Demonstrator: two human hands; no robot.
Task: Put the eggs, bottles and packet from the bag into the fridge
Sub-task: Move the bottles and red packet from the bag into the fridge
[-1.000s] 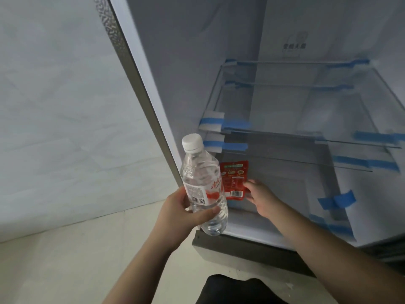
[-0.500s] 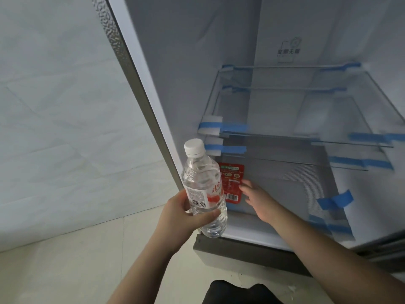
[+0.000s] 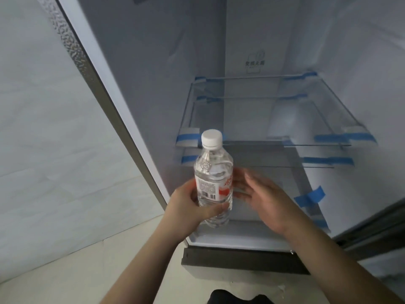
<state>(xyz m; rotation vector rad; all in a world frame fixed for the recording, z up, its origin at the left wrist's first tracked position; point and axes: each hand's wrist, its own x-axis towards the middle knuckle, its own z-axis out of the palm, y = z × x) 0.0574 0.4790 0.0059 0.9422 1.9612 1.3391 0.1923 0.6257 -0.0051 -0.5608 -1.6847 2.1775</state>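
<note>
1. Bottle (image 3: pixel 213 181): clear plastic, filled with clear liquid, white screw cap (image 3: pixel 211 139), and a white and red label with a barcode facing me.
2. I see my left hand (image 3: pixel 190 208) wrapped around its lower half, thumb across the front and fingers behind, closed on it.
3. My right hand (image 3: pixel 264 199) sits just beside the bottle on its right, fingers spread and slightly blurred (I cannot tell if the fingertips touch the plastic).
4. Its long axis runs nearly vertical, cap up and tipped a little to the left, base down, held in the air in front of the fridge (image 3: pixel 252 240) opening, above its white floor.
5. Two glass shelves (image 3: pixel 263 119) sit inside, held at their corners by blue tape (image 3: pixel 310 197); the interior walls are pale.
6. Left of the fridge I see a white wall and a light tiled floor (image 3: pixel 65 279).
</note>
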